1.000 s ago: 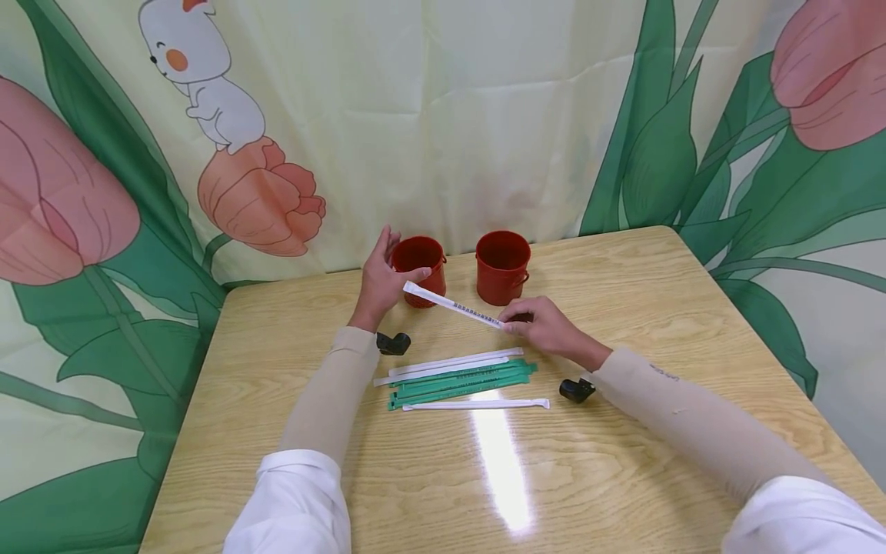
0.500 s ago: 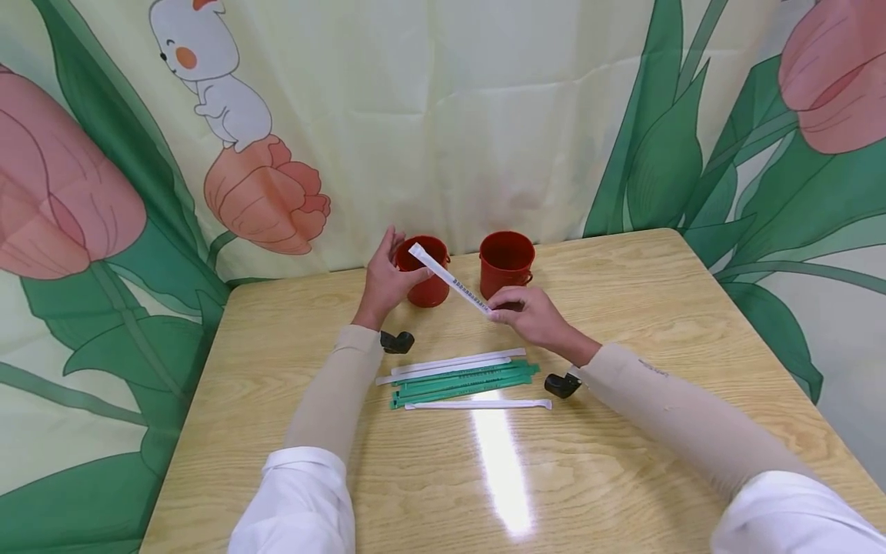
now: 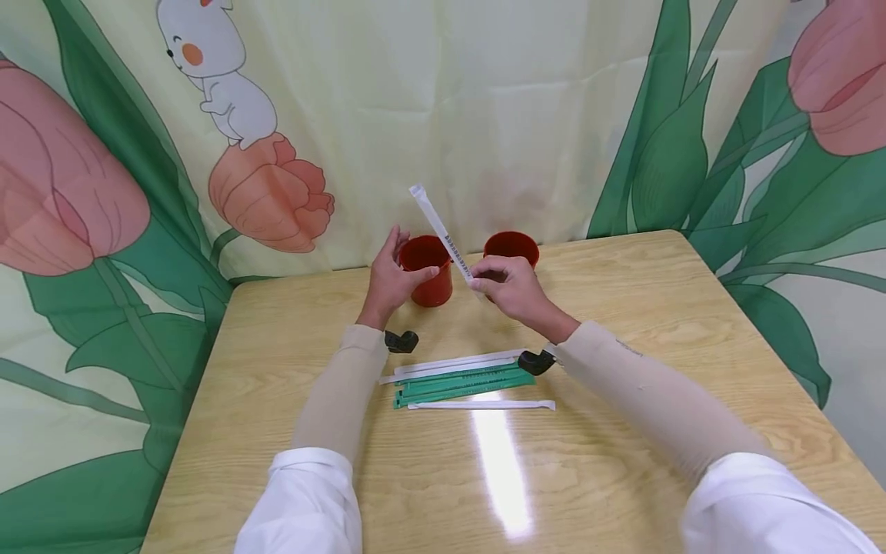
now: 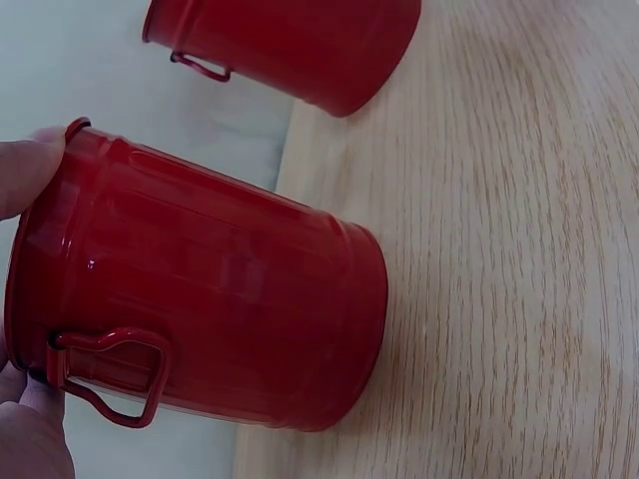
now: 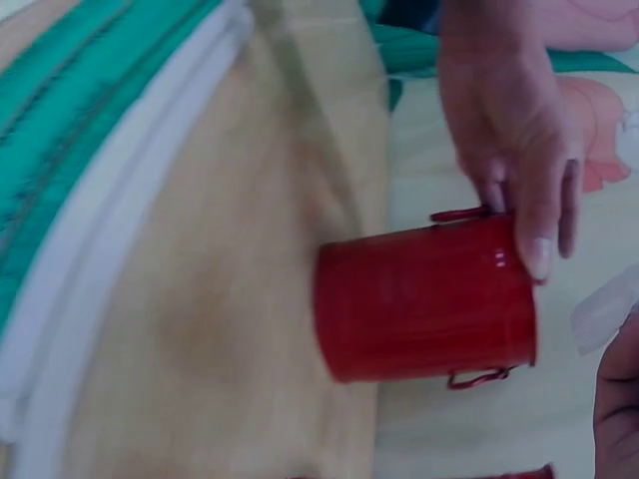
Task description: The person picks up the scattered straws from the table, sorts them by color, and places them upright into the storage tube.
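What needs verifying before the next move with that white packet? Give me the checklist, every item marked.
1. White packet gripped: ok, the right hand pinches it by its lower part.
2. Left bucket upright: ok, it stands on the table.
3. Left bucket steadied: ok, the left hand holds it at the rim.
4. Packet's lower part over the left bucket's mouth: not ok, it is to the right of it in the head view.
5. Packet vertical: not ok, it leans.
6. Left bucket's bottom free of things: cannot tell, too dark inside.
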The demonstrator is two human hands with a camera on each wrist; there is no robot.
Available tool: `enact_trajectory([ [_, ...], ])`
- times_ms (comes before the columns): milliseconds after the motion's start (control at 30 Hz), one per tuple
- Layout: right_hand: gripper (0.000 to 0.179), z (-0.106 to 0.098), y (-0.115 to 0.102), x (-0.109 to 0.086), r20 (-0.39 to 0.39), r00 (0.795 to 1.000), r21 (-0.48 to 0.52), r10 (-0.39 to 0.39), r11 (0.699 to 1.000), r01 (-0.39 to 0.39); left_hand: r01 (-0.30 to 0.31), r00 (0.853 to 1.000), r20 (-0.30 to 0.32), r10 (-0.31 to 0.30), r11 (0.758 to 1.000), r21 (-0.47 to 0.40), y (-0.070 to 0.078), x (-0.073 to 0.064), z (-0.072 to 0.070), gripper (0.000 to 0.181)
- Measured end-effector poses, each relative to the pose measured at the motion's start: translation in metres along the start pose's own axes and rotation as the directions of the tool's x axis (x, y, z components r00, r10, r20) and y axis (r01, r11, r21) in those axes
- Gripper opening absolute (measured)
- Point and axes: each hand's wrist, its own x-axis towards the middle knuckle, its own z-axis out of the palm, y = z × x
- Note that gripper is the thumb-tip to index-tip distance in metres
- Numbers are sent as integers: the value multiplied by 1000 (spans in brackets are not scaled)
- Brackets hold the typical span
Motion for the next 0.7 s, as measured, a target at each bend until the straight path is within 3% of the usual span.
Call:
enact_trajectory([
  [433,23,14,-18,44,-74,996,0,45,999,-45,-14,1000,11,13,1000,1,0,-2,1,103],
  [700,17,26,-18,66,-70,996,16,50,999,-49,-3,1000,5,3,1000,12,1,-3,1,101],
])
